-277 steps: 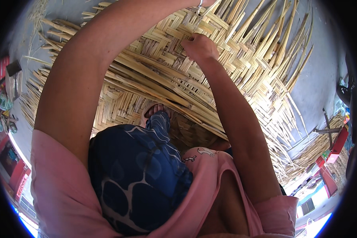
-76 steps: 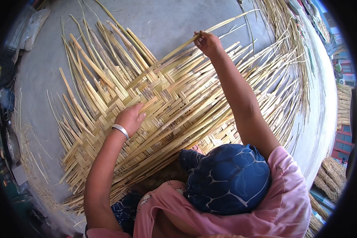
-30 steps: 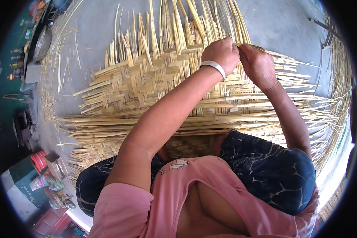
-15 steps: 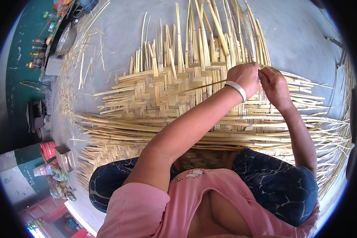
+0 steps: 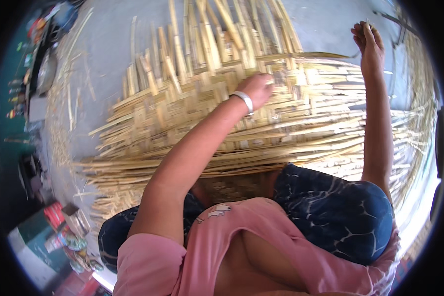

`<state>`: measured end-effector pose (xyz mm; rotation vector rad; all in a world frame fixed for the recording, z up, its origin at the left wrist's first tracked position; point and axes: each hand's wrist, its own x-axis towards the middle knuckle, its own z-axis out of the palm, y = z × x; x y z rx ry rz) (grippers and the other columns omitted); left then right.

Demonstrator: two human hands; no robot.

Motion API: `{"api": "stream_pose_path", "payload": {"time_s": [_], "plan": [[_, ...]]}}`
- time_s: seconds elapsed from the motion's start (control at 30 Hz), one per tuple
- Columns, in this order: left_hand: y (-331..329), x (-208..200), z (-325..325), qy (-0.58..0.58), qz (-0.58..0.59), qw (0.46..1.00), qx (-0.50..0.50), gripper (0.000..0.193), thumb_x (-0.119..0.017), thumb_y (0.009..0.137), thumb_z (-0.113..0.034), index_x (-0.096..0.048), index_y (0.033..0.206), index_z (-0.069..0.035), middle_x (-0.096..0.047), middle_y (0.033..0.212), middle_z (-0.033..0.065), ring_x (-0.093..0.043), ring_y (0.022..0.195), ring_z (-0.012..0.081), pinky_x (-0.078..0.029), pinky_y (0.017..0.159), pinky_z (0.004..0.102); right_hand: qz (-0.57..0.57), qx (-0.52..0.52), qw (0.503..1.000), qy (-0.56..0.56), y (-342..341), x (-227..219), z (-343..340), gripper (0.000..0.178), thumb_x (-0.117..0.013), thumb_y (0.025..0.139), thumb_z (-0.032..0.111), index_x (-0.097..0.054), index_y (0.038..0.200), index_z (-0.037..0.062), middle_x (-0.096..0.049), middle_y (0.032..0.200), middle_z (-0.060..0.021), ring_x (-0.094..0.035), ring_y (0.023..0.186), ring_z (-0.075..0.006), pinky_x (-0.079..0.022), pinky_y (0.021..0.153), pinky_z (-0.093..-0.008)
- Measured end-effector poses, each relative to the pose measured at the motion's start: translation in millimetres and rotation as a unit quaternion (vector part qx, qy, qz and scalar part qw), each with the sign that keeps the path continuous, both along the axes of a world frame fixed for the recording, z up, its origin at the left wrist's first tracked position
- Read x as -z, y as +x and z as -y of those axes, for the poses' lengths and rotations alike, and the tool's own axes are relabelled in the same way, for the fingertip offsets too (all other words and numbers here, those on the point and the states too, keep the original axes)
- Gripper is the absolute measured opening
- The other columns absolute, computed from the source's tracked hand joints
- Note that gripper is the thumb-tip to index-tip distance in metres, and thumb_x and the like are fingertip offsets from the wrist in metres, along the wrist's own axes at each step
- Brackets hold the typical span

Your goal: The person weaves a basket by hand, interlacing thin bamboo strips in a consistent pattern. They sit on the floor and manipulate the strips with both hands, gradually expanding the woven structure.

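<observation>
A partly woven mat (image 5: 158, 118) of flat straw-coloured cane strips lies in front of my knees. On its middle rests my left hand (image 5: 256, 90), a pale bangle at the wrist, with the fingers curled down; whatever is under them is hidden. My right hand (image 5: 370, 42) is raised off the weave at the far right, its fingers bent together. Whether something thin is between their tips is too blurred to tell. Along the mat's far right edge runs a darker, greenish strip (image 5: 325, 55), its end near my right wrist.
Loose upright canes (image 5: 209, 42) stick out from the mat's far side. Long strips (image 5: 148, 165) lie across its near side. Cane scraps (image 5: 59, 128) litter the grey floor at left. Beyond are a metal pan (image 5: 47, 74) and a red container (image 5: 54, 214).
My hands were together at the mat's far edge with a strip between them. Now they are apart: the right has swung out far right, the left moved left and rests on the weave.
</observation>
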<state>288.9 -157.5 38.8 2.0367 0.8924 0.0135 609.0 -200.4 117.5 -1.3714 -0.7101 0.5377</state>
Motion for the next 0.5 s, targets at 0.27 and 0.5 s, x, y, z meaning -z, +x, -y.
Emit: {"api": "stream_pose_path", "payload": {"time_s": [0.27, 0.5], "plan": [[4, 19, -42, 0.193, -0.099, 0.975, -0.042, 0.038, -0.055, 0.087, -0.014, -0.05, 0.124, -0.007, -0.047, 0.131, 0.0115, -0.058, 0.106, 0.0314, -0.049, 0.09, 0.0417, -0.335, 0.197, 0.921, 0.012, 100, 92, 36, 0.03, -0.033, 0.099, 0.02, -0.05, 0.104, -0.004, -0.058, 0.096, -0.015, -0.059, 0.086, -0.0264, -0.051, 0.07, -0.0383], [49, 16, -45, 0.188, -0.148, 0.97, 0.042, 0.032, -0.055, 0.088, -0.015, -0.051, 0.12, -0.011, -0.048, 0.126, 0.0113, -0.059, 0.102, 0.0307, -0.049, 0.088, 0.0426, -0.402, 0.171, 0.9, 0.0, 102, 125, 29, 0.042, -0.026, 0.1, 0.03, -0.048, 0.097, -0.0059, -0.058, 0.085, -0.015, -0.057, 0.071, -0.0231, -0.052, 0.064, -0.0362]]}}
